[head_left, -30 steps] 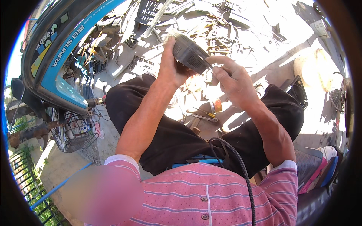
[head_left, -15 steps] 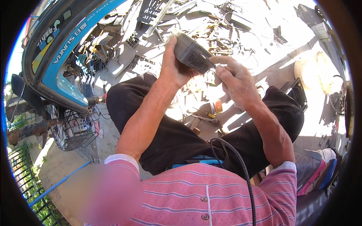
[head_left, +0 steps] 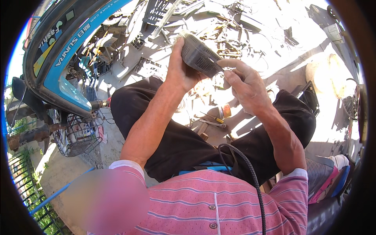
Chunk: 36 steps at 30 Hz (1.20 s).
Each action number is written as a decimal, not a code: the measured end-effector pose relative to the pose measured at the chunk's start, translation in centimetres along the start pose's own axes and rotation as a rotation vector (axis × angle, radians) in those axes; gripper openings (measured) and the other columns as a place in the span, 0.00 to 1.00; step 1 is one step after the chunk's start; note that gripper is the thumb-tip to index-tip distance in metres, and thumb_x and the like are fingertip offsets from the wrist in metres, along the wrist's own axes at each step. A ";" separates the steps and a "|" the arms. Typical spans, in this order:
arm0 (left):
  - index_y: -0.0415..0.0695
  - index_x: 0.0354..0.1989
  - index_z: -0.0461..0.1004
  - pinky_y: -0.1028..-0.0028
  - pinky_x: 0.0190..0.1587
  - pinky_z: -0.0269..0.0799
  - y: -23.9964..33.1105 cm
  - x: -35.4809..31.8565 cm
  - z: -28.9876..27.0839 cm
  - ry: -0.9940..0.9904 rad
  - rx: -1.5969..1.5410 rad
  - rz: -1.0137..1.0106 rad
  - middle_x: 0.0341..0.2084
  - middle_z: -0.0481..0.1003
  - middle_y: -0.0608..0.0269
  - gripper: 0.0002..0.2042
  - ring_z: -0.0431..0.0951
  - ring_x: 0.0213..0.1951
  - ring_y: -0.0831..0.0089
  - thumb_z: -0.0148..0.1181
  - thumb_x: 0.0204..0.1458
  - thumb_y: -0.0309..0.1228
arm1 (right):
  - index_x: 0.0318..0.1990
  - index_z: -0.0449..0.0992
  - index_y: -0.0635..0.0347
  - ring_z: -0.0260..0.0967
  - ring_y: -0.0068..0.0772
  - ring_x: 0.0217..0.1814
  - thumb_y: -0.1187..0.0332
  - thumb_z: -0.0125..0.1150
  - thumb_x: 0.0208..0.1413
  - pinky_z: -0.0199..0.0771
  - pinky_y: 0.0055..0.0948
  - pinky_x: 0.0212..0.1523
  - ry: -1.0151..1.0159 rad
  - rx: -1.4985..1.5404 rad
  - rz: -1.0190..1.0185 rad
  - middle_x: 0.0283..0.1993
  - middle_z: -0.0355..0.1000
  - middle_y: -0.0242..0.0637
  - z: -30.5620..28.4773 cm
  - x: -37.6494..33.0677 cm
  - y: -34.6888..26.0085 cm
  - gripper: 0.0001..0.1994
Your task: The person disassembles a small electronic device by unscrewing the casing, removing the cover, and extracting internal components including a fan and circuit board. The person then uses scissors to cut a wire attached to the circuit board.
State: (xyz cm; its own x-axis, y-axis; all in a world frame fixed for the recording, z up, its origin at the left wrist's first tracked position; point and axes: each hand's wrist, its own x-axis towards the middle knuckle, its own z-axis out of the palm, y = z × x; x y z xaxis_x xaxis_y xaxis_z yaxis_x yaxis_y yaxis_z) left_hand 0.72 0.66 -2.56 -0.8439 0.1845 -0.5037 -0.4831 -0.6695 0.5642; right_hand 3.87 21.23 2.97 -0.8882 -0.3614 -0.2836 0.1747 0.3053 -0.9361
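- The ground (head_left: 270, 66) under you was pale concrete in hard sunlight, littered with dark metal scrap (head_left: 235, 23), bent strips and grid-like pieces up ahead.
- A blue scooter (head_left: 58, 58) with glossy, curved plastic bodywork stood to your left; a wire-mesh basket (head_left: 76, 137) hung below its front, and a green railing ran along the lower left edge.
- You sat with your knees apart in black trousers (head_left: 184, 145), wearing a pink striped shirt, and a black ribbed cable (head_left: 250, 176) curled up across your lap.
- A round, pale, flat-topped object (head_left: 325, 74) lay on the ground to your right.
- The dark grey box-shaped casing (head_left: 197, 55), ribbed with fine vent slots, was held up in front of you above your knees.
- Your left hand (head_left: 180, 70) was wrapped around the casing's near end, fingers closed on it from beneath and thumb up its side.
- Your right hand (head_left: 244, 84) met the casing's lower right corner, its fingers (head_left: 231, 64) drawn together and pinching at that edge.
- Small hand tools (head_left: 213, 120) and a little orange-ended cylinder (head_left: 225, 111) lay on the ground between your legs.
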 end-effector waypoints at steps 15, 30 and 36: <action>0.46 0.54 0.69 0.53 0.45 0.81 0.0 -0.1 0.1 0.016 0.035 0.015 0.44 0.76 0.52 0.33 0.79 0.47 0.60 0.36 0.63 0.65 | 0.58 0.77 0.58 0.65 0.20 0.29 0.62 0.51 0.67 0.67 0.28 0.33 0.012 -0.039 -0.035 0.28 0.74 0.34 -0.1 -0.1 0.0 0.18; 0.48 0.56 0.68 0.52 0.46 0.80 0.1 -0.2 0.2 0.027 0.030 0.017 0.44 0.75 0.54 0.30 0.79 0.47 0.60 0.38 0.64 0.62 | 0.56 0.77 0.60 0.68 0.21 0.31 0.63 0.53 0.66 0.70 0.27 0.35 0.002 -0.084 -0.108 0.29 0.75 0.35 -0.3 -0.1 -0.2 0.16; 0.49 0.53 0.70 0.51 0.47 0.77 0.1 -0.1 0.0 0.114 0.025 -0.028 0.43 0.76 0.59 0.25 0.79 0.44 0.63 0.48 0.63 0.58 | 0.52 0.79 0.62 0.69 0.23 0.31 0.65 0.55 0.65 0.71 0.27 0.36 -0.093 -0.120 -0.053 0.28 0.72 0.34 -1.4 0.3 -0.5 0.15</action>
State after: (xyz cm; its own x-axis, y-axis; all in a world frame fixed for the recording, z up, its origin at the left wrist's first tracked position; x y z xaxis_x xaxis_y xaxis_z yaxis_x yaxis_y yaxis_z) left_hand 0.75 0.64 -2.45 -0.7990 0.1188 -0.5894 -0.5126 -0.6469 0.5645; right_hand 2.90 22.20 3.68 -0.8509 -0.4579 -0.2575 0.0712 0.3850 -0.9202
